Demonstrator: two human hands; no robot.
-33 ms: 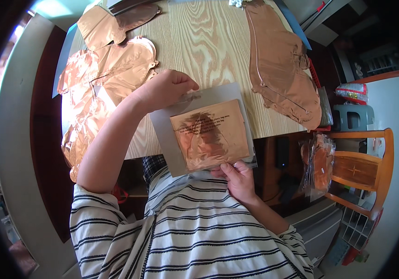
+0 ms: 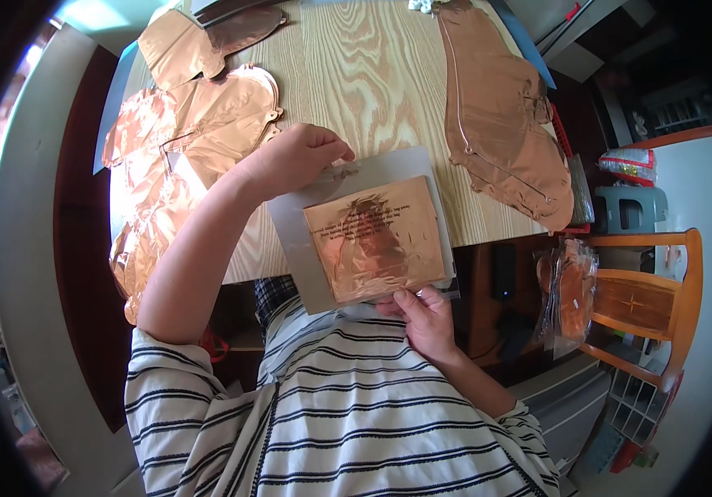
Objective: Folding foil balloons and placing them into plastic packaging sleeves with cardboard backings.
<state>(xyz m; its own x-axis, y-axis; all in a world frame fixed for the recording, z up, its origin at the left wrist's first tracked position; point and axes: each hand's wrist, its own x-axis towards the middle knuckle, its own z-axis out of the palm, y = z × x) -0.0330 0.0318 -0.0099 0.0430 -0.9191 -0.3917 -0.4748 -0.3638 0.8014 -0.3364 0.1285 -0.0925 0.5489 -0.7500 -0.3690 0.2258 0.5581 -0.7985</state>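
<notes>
In front of me, over the table's near edge, is a clear plastic bag point(image 2: 300, 262) with a grey card backing. Folded copper-coloured foil point(image 2: 418, 248) lies inside, behind dark print. My left hand point(image 2: 310, 151) is closed at the bag's far edge, thumb and fingertips pinched together, with a crinkled bit of clear film just below them. My right hand point(image 2: 427, 319) grips the near edge, thumb on top and fingers partly hidden underneath.
Flat copper foil balloons point(image 2: 198, 116) cover the left of the wood-grain table point(image 2: 364, 91). Another long foil balloon point(image 2: 497, 116) lies along the right side. A wooden chair point(image 2: 683, 290) stands at right, with bagged foil pieces point(image 2: 573, 290) beside it. Behind is a grey-green stool point(image 2: 631, 207).
The bag's film and the clear bit under my left hand have shifted very slightly. Both hands keep their places.
</notes>
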